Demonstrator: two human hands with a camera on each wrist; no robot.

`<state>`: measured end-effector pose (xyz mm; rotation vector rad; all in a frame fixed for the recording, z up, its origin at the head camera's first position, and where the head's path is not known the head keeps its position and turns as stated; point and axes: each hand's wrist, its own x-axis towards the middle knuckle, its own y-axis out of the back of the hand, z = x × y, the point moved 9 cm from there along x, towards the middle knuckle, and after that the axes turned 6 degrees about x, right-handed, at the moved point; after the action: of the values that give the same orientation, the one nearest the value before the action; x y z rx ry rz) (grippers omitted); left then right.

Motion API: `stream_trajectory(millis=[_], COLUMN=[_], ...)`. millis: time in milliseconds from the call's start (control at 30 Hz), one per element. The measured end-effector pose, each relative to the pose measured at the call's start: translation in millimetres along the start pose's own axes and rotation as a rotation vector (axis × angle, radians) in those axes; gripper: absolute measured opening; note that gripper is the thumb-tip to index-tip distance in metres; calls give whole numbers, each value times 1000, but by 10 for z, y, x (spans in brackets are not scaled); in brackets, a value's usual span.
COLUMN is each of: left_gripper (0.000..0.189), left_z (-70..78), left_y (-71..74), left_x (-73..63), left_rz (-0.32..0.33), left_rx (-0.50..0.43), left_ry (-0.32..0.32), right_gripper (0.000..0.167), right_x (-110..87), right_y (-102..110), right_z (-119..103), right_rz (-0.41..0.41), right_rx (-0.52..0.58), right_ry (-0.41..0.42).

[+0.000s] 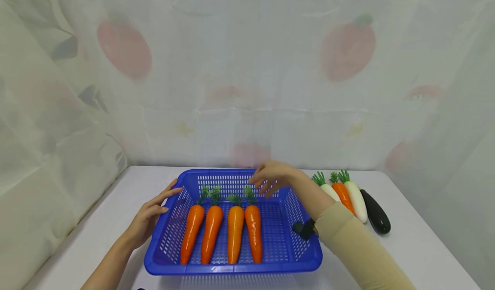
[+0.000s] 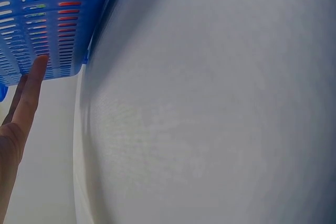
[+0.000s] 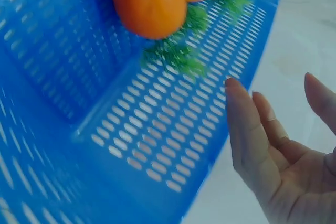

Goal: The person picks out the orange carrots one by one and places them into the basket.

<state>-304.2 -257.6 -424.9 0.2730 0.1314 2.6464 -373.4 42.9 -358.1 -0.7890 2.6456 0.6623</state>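
A blue plastic basket [image 1: 232,268] with slotted walls stands on the table. Several orange carrots [image 1: 212,230] with green leafy tops lie side by side in its left and middle part, tops towards the far wall. My left hand [image 1: 148,217] is at the basket's left side, fingers extended at the rim; in the left wrist view its straight fingers [image 2: 31,95] reach the slotted outer wall. Over the far wall, right of the carrot tops, hovers my right hand [image 1: 274,176], holding nothing. Its fingers are loosely bent, thumb apart from them in the right wrist view.
Right of the basket, partly behind my right forearm, lie white radishes [image 1: 355,202], another carrot [image 1: 343,195] and a dark eggplant [image 1: 375,212]. A dark device [image 1: 304,229] on my right wrist overlaps the basket's right wall. A printed curtain [image 1: 247,88] hangs behind the table.
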Motion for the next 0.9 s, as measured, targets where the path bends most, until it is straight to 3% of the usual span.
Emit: stream_trajectory(millis=[333,900], left_gripper=[54,54], left_z=[1,8], left_y=[12,34], left_x=[1,-3], left_rz=[1,-2], left_rx=[5,-3], left_ry=[6,1], right_gripper=[49,55], right_x=[-218,-445], right_y=[408,1026], right_z=[-79,242], right_rz=[24,130], right_rx=[14,45], right_ry=[91,100])
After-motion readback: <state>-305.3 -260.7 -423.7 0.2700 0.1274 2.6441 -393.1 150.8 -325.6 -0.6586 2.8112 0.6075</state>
